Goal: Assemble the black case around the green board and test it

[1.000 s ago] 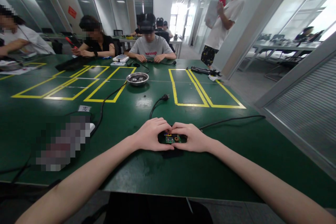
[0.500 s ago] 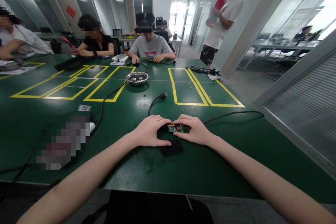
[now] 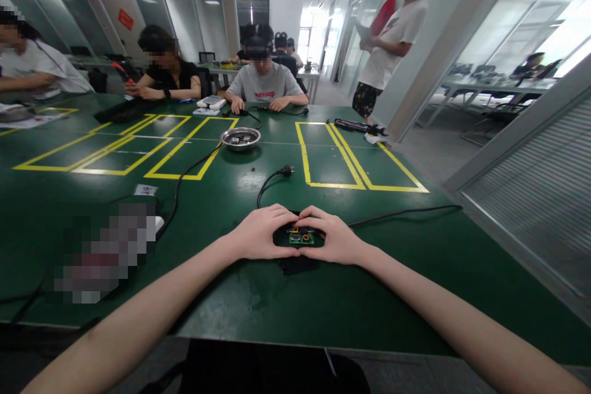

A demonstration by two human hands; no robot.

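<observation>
A small green circuit board (image 3: pixel 301 237) with copper-wound coils sits between my two hands near the front of the table. My left hand (image 3: pixel 265 233) curves round its left side, fingers at the far edge and thumb at the near edge. From the right, my right hand (image 3: pixel 337 235) grips it the same way, so the fingertips and thumbs of both hands nearly meet. Just below my thumbs lies a flat black plastic cover (image 3: pixel 299 266), partly hidden by them. Black cords run out from behind both hands; the left one ends in a plug (image 3: pixel 287 170).
Beyond the plug stands a metal bowl (image 3: pixel 241 138) with small metal parts. A blurred-out object (image 3: pixel 111 252) lies at left beside a black cable. Yellow tape marks rectangles on the green table (image 3: pixel 392 271). A black tripod (image 3: pixel 357 126) lies far right; several people sit opposite.
My right hand has shifted left and the board has come slightly nearer and left. The thumbs have drawn together, covering more of the black cover.
</observation>
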